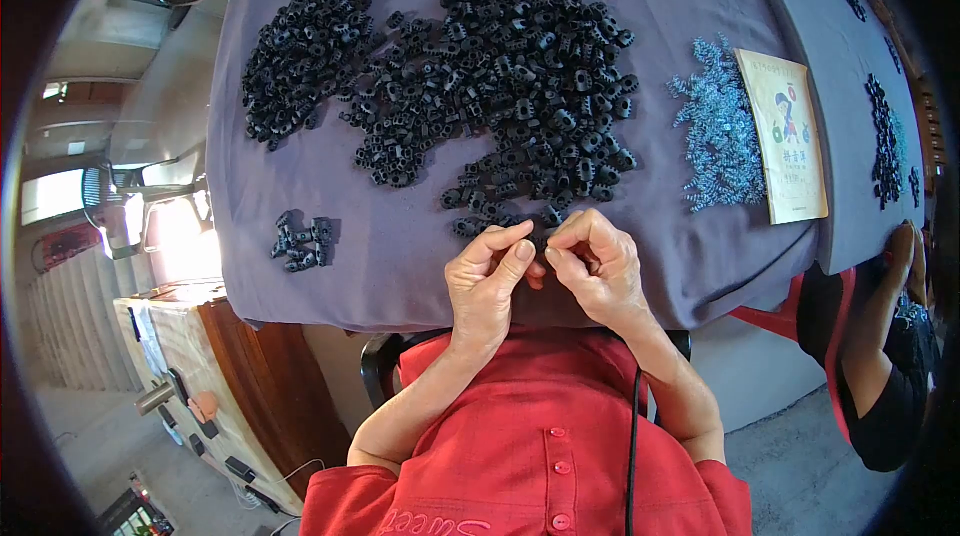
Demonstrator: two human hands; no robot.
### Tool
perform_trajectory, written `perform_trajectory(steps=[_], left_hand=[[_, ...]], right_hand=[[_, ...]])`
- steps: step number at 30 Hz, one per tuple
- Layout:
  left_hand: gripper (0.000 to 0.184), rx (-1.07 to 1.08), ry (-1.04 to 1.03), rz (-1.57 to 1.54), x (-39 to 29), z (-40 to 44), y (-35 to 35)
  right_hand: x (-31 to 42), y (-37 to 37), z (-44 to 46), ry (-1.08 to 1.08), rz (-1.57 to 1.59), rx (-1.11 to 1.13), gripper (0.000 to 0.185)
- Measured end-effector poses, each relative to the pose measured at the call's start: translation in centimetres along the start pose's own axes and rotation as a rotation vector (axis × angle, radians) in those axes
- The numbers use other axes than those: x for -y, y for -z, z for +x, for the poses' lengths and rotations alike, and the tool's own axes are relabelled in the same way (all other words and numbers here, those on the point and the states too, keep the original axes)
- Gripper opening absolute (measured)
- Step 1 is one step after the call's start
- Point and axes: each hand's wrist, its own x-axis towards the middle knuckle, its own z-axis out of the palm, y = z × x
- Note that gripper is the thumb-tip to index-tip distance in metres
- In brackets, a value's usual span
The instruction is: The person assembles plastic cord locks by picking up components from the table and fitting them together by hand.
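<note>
My left hand [486, 281] and my right hand [601, 271] meet at the front edge of the cloth-covered table, thumbs and fingers pinched. Between the fingertips is a small black plastic part [538, 237], mostly hidden by them. Just beyond the hands spreads a large pile of small black plastic parts [540, 66], like cord-lock pieces with holes. A second dark pile [305, 56] joins it at the left. Nearer on the left lies a small separate cluster of black parts [303, 241]. On the right is a heap of light-blue coil springs [720, 136].
A booklet [787, 136] lies beside the springs on the grey tablecloth [390, 246]. More black parts [884, 141] sit on the adjoining table. At the right edge is another person's arm [880, 336]. A wooden cabinet [265, 376] stands left of me. A black cord [634, 446] hangs over my shirt.
</note>
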Motion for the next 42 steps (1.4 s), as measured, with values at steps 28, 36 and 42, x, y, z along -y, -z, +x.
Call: perform_trajectory(steps=[28, 36, 42], left_hand=[[0.039, 0.223, 0.226, 0.127, -3.3, 1.5, 1.7], [0.047, 0.219, 0.476, -0.39, -1.9, 0.8, 1.6], [0.046, 0.235, 0.463, -0.438, -1.4, 0.9, 1.6]], right_hand=[[0.7, -0.2, 0.5, 0.157, -0.151, 0.218, 0.04], [0.5, -0.3, 0.4, 0.151, -0.042, 0.174, 0.04], [0.0, -0.4, 0.4, 0.128, 0.001, 0.182, 0.04]])
